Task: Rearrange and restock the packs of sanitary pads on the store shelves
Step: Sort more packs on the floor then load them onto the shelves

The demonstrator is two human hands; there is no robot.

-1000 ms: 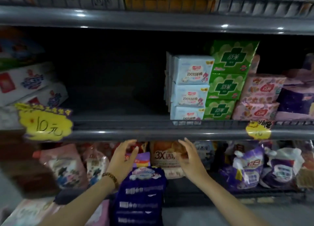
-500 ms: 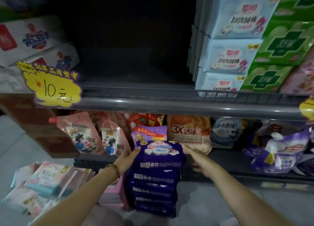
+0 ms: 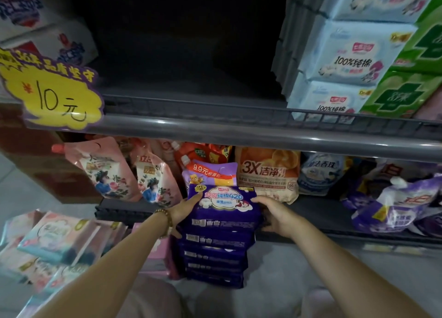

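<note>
Dark grey store shelving fills the view, and the upper shelf (image 3: pixel 215 131) has a wide unlit gap in its middle. At that shelf's right end, light blue packs (image 3: pixel 346 61) are piled three high against the front rail, with green packs (image 3: pixel 404 95) touching them on the right. White packs (image 3: pixel 47 42) lie at its left end, and a yellow price tag (image 3: pixel 55 95) hangs over the front edge below them.

On the lower shelf (image 3: pixel 124 210) stand pink pouches (image 3: pixel 105 171) towards the left end, an orange pouch (image 3: pixel 267 171) near the middle, and purple-and-white pouches (image 3: pixel 397 203) towards the right end.

A stack of dark purple pad packs (image 3: pixel 215 253) stands on the floor (image 3: pixel 287 270), just in front of the lower shelf's front edge and near its middle. The top pack (image 3: pixel 223 203) lies face up with its label showing.

The left hand (image 3: pixel 184 210), with a bead bracelet (image 3: pixel 166 219) at the wrist, grasps the top pack's left side, the forefinger laid along its upper edge and the thumb lower down the stack. The right hand (image 3: pixel 277 218) grasps its right side, thumb on top and fingers curled round the edge beneath.

Pink and teal packs (image 3: pixel 55 236) lie jumbled on the floor to the left of the stack, below the lower shelf's left corner.
</note>
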